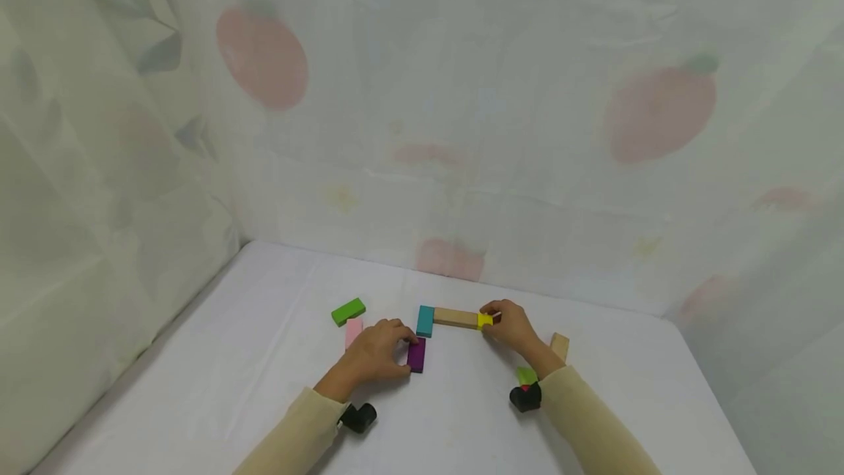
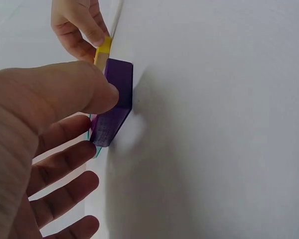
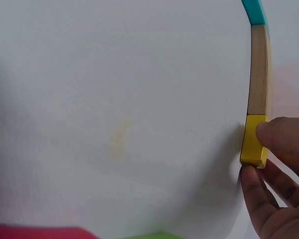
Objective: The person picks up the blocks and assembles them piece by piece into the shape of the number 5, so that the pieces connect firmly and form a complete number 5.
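Note:
My left hand pinches a purple block by its ends, thumb near and fingertips far, just in front of a teal block. In the left wrist view the thumb lies on the purple block, and the other fingers are spread. A plain wooden block runs rightward from the teal one. At its right end sits a yellow block, pinched by my right hand. The right wrist view shows the yellow block touching the wooden one end to end.
Left of the left hand lie a green block and a partly hidden pink block. By the right forearm are another wooden block, a light green block and a bit of red. A patterned curtain hangs behind the white table.

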The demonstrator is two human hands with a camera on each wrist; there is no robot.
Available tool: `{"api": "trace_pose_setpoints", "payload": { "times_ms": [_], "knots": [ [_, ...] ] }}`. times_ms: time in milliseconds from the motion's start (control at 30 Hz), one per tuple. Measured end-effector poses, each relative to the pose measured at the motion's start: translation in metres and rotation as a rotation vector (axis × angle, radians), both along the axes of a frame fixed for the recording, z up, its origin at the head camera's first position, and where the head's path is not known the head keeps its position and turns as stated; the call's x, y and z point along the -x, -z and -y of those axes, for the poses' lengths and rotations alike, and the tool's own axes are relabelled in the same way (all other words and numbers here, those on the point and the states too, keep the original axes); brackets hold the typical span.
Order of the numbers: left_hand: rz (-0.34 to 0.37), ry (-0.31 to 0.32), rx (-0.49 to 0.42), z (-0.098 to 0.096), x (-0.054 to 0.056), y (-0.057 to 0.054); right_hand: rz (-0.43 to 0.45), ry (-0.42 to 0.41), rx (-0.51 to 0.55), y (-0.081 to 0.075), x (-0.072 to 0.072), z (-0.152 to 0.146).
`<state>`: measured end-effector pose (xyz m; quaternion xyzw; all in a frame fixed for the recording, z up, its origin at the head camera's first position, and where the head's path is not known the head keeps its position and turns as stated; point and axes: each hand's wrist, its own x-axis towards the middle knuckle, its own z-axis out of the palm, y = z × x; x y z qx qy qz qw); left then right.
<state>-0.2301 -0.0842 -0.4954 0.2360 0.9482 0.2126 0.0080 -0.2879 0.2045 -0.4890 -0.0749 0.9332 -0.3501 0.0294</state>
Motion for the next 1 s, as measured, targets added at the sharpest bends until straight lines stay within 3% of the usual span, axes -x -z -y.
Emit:
{"api": "trace_pose_setpoints", "payload": {
  "times_ms": [333, 700, 1000],
  "knots": [
    [0.017, 0.004, -0.011, -0.004, 0.001, 0.0, -0.033, -0.007, -0.004, -0.002, -0.002, -0.001],
    [0.005, 0.01, -0.018, -0.006, 0.002, 0.002, -0.116, 0.1, -0.053, -0.026, -0.014, -0.026],
    [0.015, 0.013, -0.03, -0.004, 0.003, 0.002, -0.1, 0.191, -0.12, -0.032, -0.025, -0.059]
  ]
}}
